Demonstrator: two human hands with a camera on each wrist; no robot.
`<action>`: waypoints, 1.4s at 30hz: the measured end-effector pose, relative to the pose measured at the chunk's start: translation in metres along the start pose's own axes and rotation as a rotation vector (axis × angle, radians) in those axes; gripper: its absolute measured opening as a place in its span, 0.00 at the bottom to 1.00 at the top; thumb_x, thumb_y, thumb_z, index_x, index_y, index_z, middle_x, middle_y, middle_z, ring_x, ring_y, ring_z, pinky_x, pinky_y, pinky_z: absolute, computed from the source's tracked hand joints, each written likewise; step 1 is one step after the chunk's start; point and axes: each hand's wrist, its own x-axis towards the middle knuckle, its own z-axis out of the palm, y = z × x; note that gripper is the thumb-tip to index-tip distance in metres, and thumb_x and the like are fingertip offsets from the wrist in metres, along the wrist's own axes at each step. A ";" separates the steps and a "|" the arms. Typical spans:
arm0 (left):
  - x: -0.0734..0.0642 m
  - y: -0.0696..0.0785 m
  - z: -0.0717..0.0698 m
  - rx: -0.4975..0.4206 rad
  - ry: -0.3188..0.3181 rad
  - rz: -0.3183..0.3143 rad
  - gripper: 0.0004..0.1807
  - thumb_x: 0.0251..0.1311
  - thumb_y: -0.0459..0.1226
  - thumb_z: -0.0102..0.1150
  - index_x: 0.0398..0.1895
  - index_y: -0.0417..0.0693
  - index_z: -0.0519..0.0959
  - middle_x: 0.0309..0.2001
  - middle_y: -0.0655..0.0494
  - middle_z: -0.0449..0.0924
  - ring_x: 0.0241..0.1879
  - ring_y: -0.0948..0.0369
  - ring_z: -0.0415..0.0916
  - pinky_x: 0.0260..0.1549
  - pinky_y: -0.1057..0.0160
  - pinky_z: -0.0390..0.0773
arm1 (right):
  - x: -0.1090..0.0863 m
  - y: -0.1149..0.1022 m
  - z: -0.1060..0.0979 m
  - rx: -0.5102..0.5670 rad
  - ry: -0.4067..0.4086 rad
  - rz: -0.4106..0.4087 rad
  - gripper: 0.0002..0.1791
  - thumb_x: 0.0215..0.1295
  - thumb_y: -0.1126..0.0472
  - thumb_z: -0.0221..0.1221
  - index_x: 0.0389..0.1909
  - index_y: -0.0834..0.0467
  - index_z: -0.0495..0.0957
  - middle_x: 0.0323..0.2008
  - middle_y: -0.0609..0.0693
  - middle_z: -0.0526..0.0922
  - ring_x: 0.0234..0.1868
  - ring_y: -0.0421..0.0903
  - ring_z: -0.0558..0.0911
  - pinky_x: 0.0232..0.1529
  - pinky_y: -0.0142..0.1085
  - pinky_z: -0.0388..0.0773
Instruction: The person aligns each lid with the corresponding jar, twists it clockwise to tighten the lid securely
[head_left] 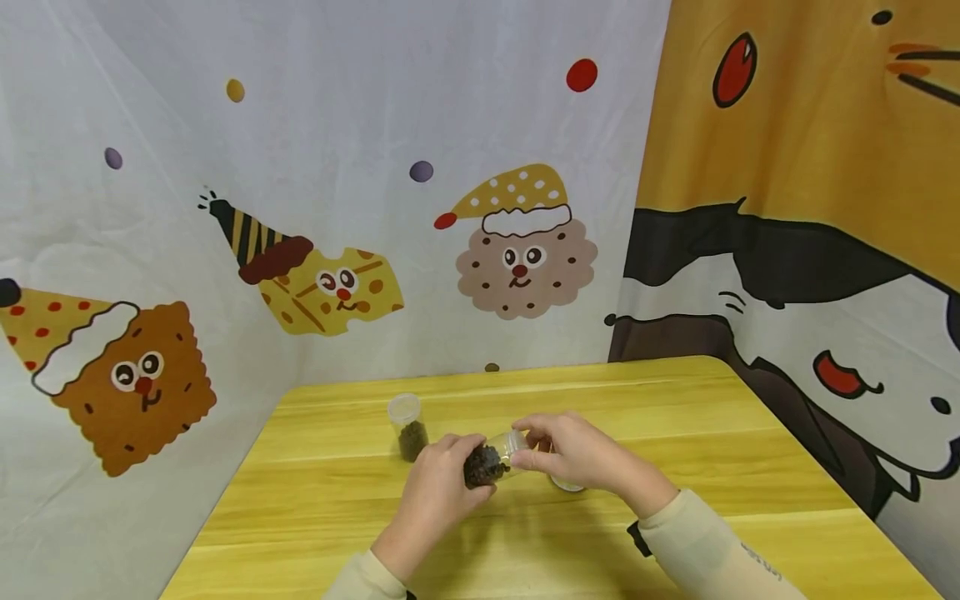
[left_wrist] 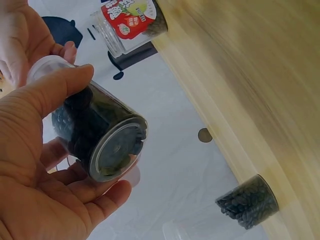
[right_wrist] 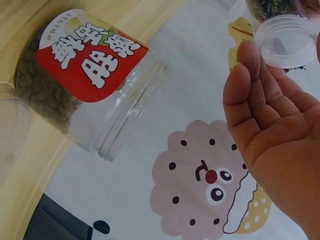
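My left hand (head_left: 442, 475) grips a clear plastic jar (head_left: 487, 463) of dark pieces around its body. The jar lies tilted nearly sideways, its base toward the camera in the left wrist view. At its right end, my right hand (head_left: 573, 450) pinches the translucent lid (right_wrist: 287, 40) between thumb and fingers. Behind the left hand stands a tall clear jar (head_left: 408, 429), partly filled with dark seeds. A wider jar with a red and white label (right_wrist: 95, 55) stands uncapped, holding brown seeds; in the head view the right hand mostly hides it.
The yellow wood-grain table (head_left: 322, 508) runs back to a white cartoon-printed curtain (head_left: 337, 100). A clear round lid (right_wrist: 11, 135) lies beside the labelled jar. An orange, black and white printed curtain (head_left: 840, 167) hangs along the right side.
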 end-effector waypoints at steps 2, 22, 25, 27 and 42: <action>-0.001 0.000 0.000 0.002 -0.009 -0.002 0.36 0.42 0.45 0.90 0.58 0.48 0.86 0.48 0.47 0.90 0.45 0.49 0.88 0.46 0.47 0.89 | -0.001 0.000 0.000 -0.012 -0.006 0.018 0.37 0.74 0.39 0.64 0.72 0.60 0.75 0.50 0.51 0.91 0.39 0.36 0.86 0.41 0.33 0.85; -0.005 0.005 0.001 0.036 0.020 -0.009 0.37 0.40 0.46 0.91 0.57 0.51 0.87 0.49 0.49 0.89 0.44 0.49 0.86 0.50 0.47 0.86 | -0.001 0.002 0.003 -0.005 0.017 0.005 0.32 0.79 0.39 0.59 0.65 0.63 0.81 0.41 0.47 0.91 0.35 0.33 0.83 0.38 0.32 0.83; -0.006 0.004 0.002 -0.003 0.005 -0.042 0.37 0.40 0.45 0.91 0.58 0.51 0.87 0.51 0.46 0.85 0.44 0.47 0.83 0.48 0.45 0.87 | -0.001 0.003 0.003 -0.009 0.005 0.016 0.36 0.77 0.38 0.60 0.70 0.62 0.78 0.46 0.50 0.91 0.38 0.35 0.85 0.40 0.33 0.85; -0.006 0.004 0.002 -0.029 -0.004 -0.063 0.36 0.41 0.44 0.91 0.58 0.50 0.87 0.51 0.44 0.83 0.44 0.47 0.82 0.47 0.44 0.87 | -0.001 0.003 0.003 -0.018 -0.001 0.015 0.38 0.74 0.38 0.63 0.74 0.58 0.74 0.53 0.51 0.90 0.40 0.37 0.86 0.41 0.33 0.84; -0.007 0.002 0.005 0.002 0.025 -0.019 0.36 0.40 0.46 0.91 0.57 0.50 0.87 0.48 0.50 0.84 0.43 0.53 0.81 0.47 0.49 0.85 | -0.002 0.002 0.003 -0.011 -0.021 -0.040 0.32 0.72 0.44 0.69 0.70 0.56 0.78 0.46 0.45 0.87 0.32 0.31 0.79 0.32 0.30 0.80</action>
